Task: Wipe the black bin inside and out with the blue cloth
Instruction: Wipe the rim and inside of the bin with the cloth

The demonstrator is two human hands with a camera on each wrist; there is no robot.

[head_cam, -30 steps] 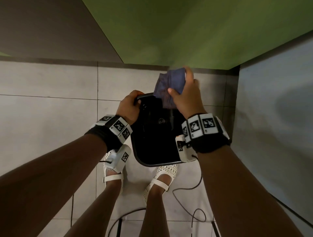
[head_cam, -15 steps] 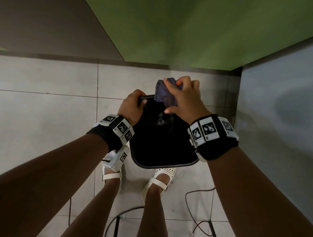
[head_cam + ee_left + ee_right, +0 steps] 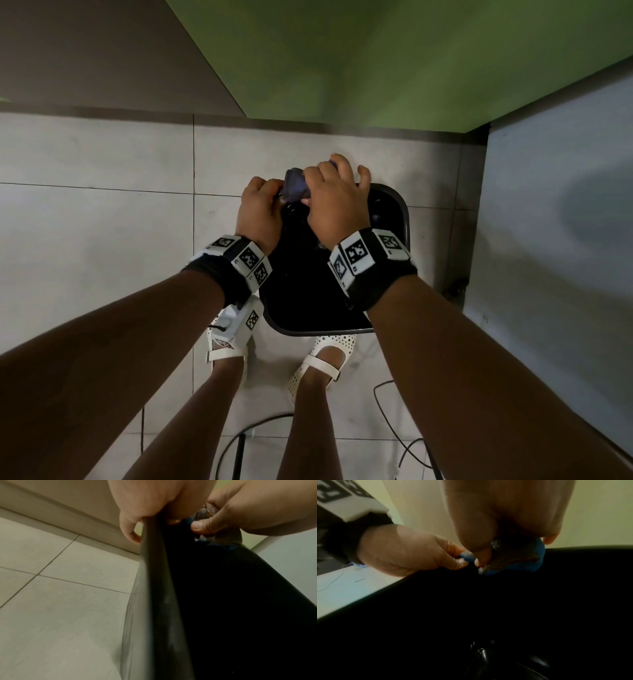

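Black bin (image 3: pixel 404 219) is standing open on pale floor tiles (image 3: pixel 102 222) just ahead of a person's white shoes (image 3: pixel 322 356). At its far rim, the left hand (image 3: pixel 258 214) is gripping the edge while the right hand (image 3: pixel 337 205) is clutching the bunched blue cloth (image 3: pixel 294 186) against it, below a green wall (image 3: pixel 376 61).

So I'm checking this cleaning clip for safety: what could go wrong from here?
1. The left hand steadies the black bin only by a grip on its far rim, so a hard wipe might tip it.
2. The right hand holds the blue cloth bunched up; it may clean only a narrow strip.
3. Cables lie by the feet, a possible trip hazard.
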